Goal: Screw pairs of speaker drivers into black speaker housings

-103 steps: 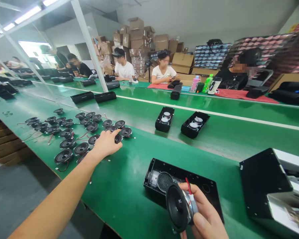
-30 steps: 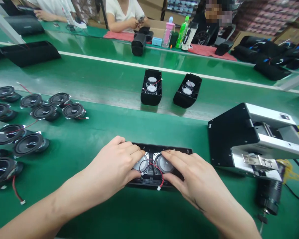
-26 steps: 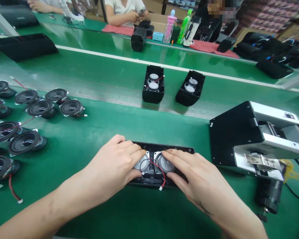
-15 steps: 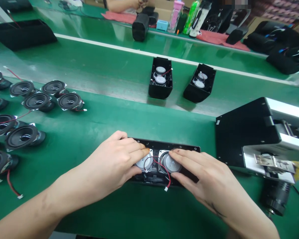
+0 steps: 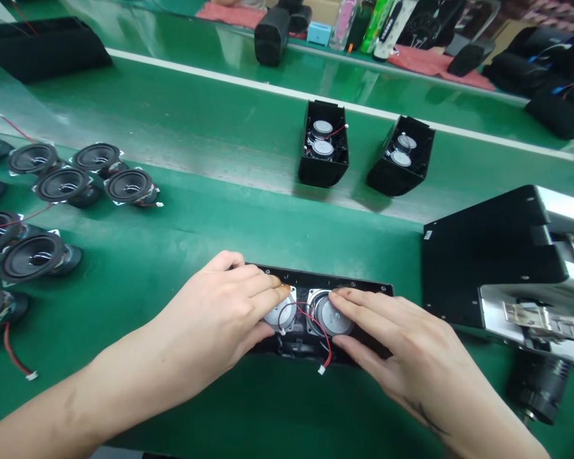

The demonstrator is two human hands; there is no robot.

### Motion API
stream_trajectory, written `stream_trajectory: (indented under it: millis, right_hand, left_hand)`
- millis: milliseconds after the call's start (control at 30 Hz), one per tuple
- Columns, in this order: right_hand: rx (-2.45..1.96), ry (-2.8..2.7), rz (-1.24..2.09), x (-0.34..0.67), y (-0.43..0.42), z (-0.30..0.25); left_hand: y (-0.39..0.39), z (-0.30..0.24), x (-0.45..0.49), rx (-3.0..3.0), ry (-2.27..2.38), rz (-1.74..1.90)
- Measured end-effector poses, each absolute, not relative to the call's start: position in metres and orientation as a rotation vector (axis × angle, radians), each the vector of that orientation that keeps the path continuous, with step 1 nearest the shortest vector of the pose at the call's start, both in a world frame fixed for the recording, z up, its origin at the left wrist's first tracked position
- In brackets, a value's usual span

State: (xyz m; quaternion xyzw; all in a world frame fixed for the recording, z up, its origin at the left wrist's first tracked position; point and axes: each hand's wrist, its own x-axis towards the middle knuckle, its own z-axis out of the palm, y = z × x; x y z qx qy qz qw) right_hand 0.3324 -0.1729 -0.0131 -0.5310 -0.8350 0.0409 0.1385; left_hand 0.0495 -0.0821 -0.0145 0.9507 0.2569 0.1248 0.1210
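Note:
A long black speaker housing (image 5: 310, 278) lies on the green work surface in front of me, its inside facing up. Two speaker drivers sit in it with their round grey magnets upward. My left hand (image 5: 229, 306) has its thumb and fingers around the left speaker driver (image 5: 283, 313), covering part of it. Around the right speaker driver (image 5: 332, 315) my right hand (image 5: 382, 325) is curled, fingertips on the far side and thumb on the near side. Red and black wires (image 5: 321, 325) run between the drivers, ending in a small white plug (image 5: 321, 369).
Several loose speaker drivers (image 5: 64, 185) rest on the left. Two black housings with drivers (image 5: 324, 169), (image 5: 399, 182) stand beyond my hands. A black and silver machine (image 5: 488, 255) is on the right. Bottles (image 5: 344, 25) and red cloths (image 5: 232, 14) line the far bench.
Both hands keep their hold on the drivers in the housing. The view has shifted slightly, and the co-worker's arm at the top has mostly left the picture.

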Motion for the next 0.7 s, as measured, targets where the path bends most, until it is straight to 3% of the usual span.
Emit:
stream_trajectory:
  millis: [700]
  right_hand:
    - [-1.584, -2.382, 0.079, 0.327, -0.1723, -0.0145]
  left_hand:
    - [-0.0802, -0.0122, 0.0487, 2.737, 0.731, 0.315]
